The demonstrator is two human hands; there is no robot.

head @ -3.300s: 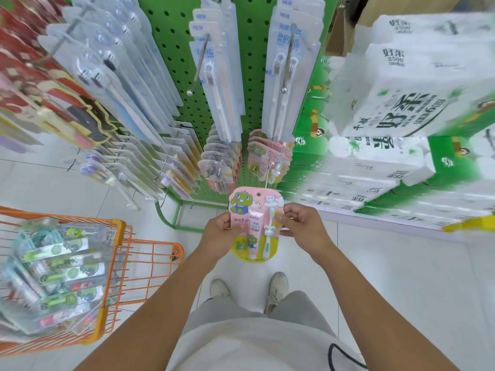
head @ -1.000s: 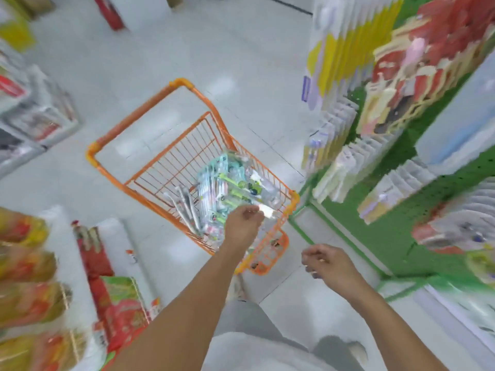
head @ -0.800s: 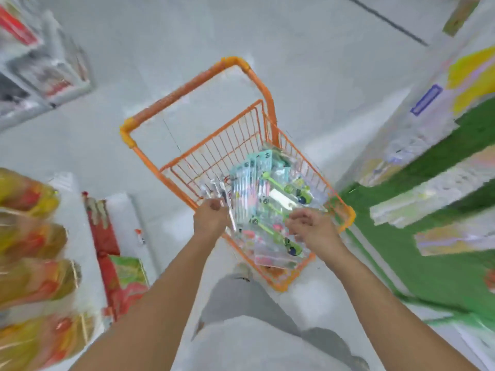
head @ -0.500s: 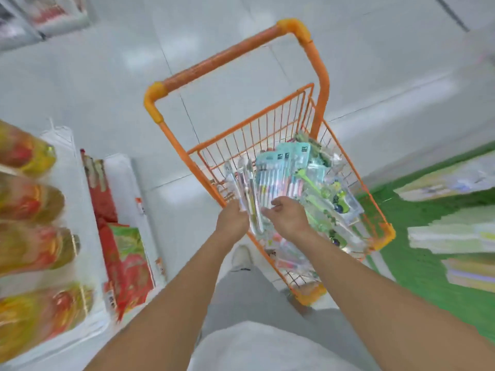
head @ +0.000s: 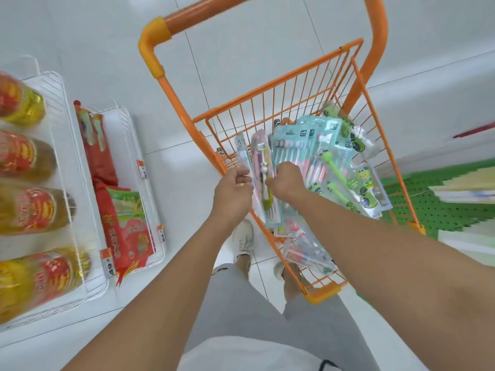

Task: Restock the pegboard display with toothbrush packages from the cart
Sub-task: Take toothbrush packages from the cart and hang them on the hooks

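Toothbrush packages at the cart near rim, pinched by left hand and right hand.

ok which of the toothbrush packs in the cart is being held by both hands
The pink toothbrush pack standing on edge at the cart's left side; the left hand and right hand pinch it, the others lie loose.

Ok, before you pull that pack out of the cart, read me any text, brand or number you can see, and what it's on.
"49": price tag on the front of the white wire shelf basket.
Other price tags on the shelf: digits blurred.
Oil bottle labels: blurred, unreadable.
Red bags: print unreadable.
Toothbrush packages in the cart: header print too small.
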